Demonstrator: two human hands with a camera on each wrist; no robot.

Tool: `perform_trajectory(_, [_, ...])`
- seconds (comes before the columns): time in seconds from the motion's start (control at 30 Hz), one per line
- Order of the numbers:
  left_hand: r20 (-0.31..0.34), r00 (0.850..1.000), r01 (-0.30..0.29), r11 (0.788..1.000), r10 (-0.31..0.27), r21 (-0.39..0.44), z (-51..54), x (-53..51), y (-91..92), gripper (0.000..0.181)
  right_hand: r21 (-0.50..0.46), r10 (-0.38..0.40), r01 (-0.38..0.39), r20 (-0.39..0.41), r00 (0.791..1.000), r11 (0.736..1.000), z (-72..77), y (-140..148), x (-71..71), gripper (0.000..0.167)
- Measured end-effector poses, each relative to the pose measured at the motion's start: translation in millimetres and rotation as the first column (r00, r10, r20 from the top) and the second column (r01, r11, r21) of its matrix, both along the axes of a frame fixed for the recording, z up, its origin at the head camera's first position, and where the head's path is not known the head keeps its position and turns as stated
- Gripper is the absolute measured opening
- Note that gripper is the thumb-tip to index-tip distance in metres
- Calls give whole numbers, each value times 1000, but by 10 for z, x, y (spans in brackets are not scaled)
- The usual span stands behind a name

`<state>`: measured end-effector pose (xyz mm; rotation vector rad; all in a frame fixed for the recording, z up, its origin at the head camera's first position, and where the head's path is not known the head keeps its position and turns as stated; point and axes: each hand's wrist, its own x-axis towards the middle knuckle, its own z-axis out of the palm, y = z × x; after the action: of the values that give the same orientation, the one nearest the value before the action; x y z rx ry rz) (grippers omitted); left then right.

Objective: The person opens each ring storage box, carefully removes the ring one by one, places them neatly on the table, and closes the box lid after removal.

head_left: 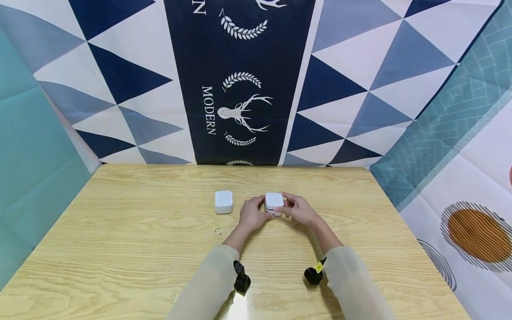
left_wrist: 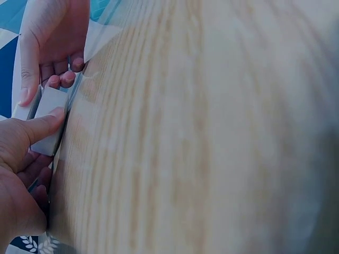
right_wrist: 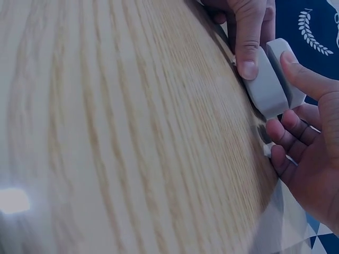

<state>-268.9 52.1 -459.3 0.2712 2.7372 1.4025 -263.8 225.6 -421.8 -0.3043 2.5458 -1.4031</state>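
Observation:
A small white box with rounded corners stands on the table in the head view, its lid (head_left: 274, 199) apart from its base (right_wrist: 269, 94) by a dark gap. My left hand (head_left: 253, 214) holds the base from the left, the thumb pressed against its near side. From the right, my right hand (head_left: 299, 210) pinches the lid, its thumb on the near side as the right wrist view shows. The inside of the box is hidden. A second white box (head_left: 223, 202), shut, sits left of my left hand. Nearer to me lies a small metal ring (head_left: 218, 231).
The light wooden table (head_left: 132, 240) ends at a patterned cloth backdrop (head_left: 240, 53) behind the boxes. Teal cloth hangs at the left side. Black wrist cameras (head_left: 242, 280) are strapped to both sleeves.

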Motion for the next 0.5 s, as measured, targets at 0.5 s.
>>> perform_trajectory(0.5, [12, 1000, -5, 1000, 5, -14, -8, 0, 5, 67, -71, -47, 51, 58, 997, 996, -231, 69, -111, 66])
